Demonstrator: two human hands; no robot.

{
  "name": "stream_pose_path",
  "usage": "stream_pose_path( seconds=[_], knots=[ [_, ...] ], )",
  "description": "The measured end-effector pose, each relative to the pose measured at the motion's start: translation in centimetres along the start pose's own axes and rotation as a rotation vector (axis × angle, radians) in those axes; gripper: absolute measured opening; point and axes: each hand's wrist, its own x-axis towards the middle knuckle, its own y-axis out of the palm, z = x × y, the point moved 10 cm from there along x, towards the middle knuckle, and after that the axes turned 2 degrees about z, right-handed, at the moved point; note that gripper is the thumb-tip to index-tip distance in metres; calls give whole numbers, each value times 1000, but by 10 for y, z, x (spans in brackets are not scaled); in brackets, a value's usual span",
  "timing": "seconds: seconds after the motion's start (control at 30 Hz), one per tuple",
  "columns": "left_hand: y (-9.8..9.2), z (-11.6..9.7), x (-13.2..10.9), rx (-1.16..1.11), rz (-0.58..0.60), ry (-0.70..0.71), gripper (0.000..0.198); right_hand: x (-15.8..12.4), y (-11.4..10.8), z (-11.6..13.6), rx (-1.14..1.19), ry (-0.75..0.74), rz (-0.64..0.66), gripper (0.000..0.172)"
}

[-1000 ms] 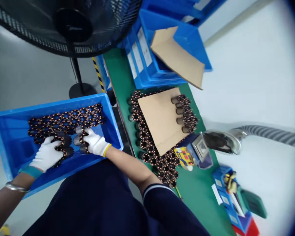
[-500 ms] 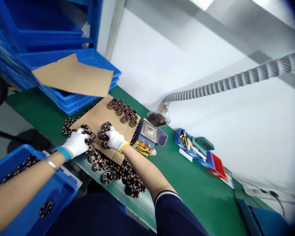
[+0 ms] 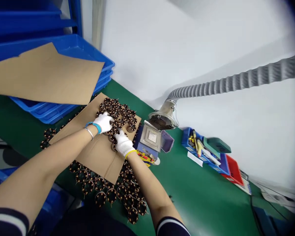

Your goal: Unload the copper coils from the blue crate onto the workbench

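My left hand (image 3: pixel 104 123), in a white glove, curls its fingers around several dark ring-shaped motor stators with copper-coloured dots (image 3: pixel 108 132). Those stators rest on or just above a flat cardboard sheet (image 3: pixel 93 152), against a cluster of standing stators (image 3: pixel 125 109) at its far end. Just to the right, my gloved right hand (image 3: pixel 123 142) is closed on a short row of stators (image 3: pixel 112 137) at the cardboard's right part. The fingertips of both hands are partly hidden among the rings. More stators (image 3: pixel 100 198) lie at the near edge, partly beneath the cardboard.
Stacked blue trays (image 3: pixel 76 46) with a loose cardboard piece (image 3: pixel 46 75) stand at the left. A small box-shaped device (image 3: pixel 151 136) sits right of the cardboard under an exhaust hood (image 3: pixel 163 118). Tool bins (image 3: pixel 186 137) line the wall on the green table (image 3: pixel 186 193).
Both hands have moved from the cardboard's near left side to its far end, carrying stators up to the standing cluster. The view has shifted closer.
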Motion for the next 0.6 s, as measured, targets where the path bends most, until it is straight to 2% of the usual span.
stream_pose_path(
  seconds=[0.07, 0.1, 0.17, 0.2, 0.23, 0.27, 0.3, 0.37, 0.4, 0.43, 0.47, 0.53, 0.57, 0.6],
  knots=[
    [-19, 10, -21, -182, -174, 0, 40, -13, -5, 1, 43, -73, -72, 56],
    [-30, 20, -40, -304, -283, 9, 39, -23, -8, 1, 71, -94, -138, 57],
    [-42, 51, -96, -565, -489, 27, 37, -50, -15, 10, 147, -157, -331, 55],
    [-40, 71, -131, -671, -567, 15, 36, -66, -15, 23, 201, -235, -420, 53],
    [-34, 94, -169, -743, -627, -25, 37, -83, -9, 42, 265, -348, -468, 50],
    [-22, 120, -212, -785, -684, -103, 38, -100, 3, 68, 332, -489, -460, 47],
    [-7, 147, -259, -796, -738, -221, 38, -118, 22, 99, 389, -649, -389, 44],
    [33, 201, -368, -714, -813, -570, 41, -154, 77, 170, 442, -939, -104, 40],
    [59, 225, -427, -632, -800, -798, 45, -172, 111, 205, 426, -1042, 65, 40],
    [90, 245, -486, -568, -716, -1040, 51, -188, 147, 236, 374, -1109, 228, 40],
    [124, 260, -541, -505, -556, -1253, 61, -201, 185, 263, 280, -1137, 373, 41],
    [190, 272, -635, -430, -183, -1529, 88, -212, 262, 299, -27, -1071, 579, 50],
    [219, 273, -674, -427, -23, -1616, 97, -211, 297, 309, -195, -1000, 634, 59],
    [242, 273, -702, -428, 88, -1642, 99, -207, 325, 316, -339, -926, 663, 69]
  ],
)
